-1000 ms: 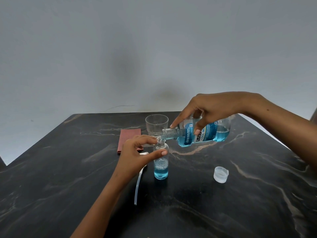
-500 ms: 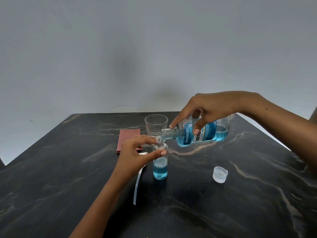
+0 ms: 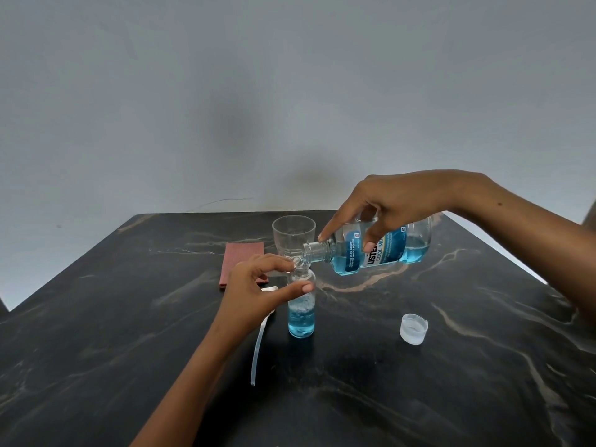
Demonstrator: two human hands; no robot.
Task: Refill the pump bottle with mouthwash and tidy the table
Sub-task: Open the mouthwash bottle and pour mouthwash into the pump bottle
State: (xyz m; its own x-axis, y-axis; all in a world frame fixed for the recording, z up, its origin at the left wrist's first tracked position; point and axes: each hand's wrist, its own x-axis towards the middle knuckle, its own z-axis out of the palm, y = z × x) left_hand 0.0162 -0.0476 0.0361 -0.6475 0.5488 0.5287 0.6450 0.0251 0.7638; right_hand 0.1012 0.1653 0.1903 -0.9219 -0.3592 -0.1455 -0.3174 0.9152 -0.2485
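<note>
A small clear pump bottle stands upright on the black marble table, its lower part filled with blue liquid and foam. My left hand grips its neck and shoulder. My right hand holds the mouthwash bottle tipped nearly level, its open mouth resting on the small bottle's opening. Blue mouthwash lies along the tipped bottle's lower side. The pump head with its long tube lies on the table behind my left hand, partly hidden. The mouthwash cap lies to the right.
An empty clear cup stands just behind the two bottles. A folded reddish cloth lies at the back left, partly under my left hand. The table's far edge meets a grey wall.
The blue liquid in the small bottle has risen slightly. Both hands and both bottles have stayed almost where they were.
</note>
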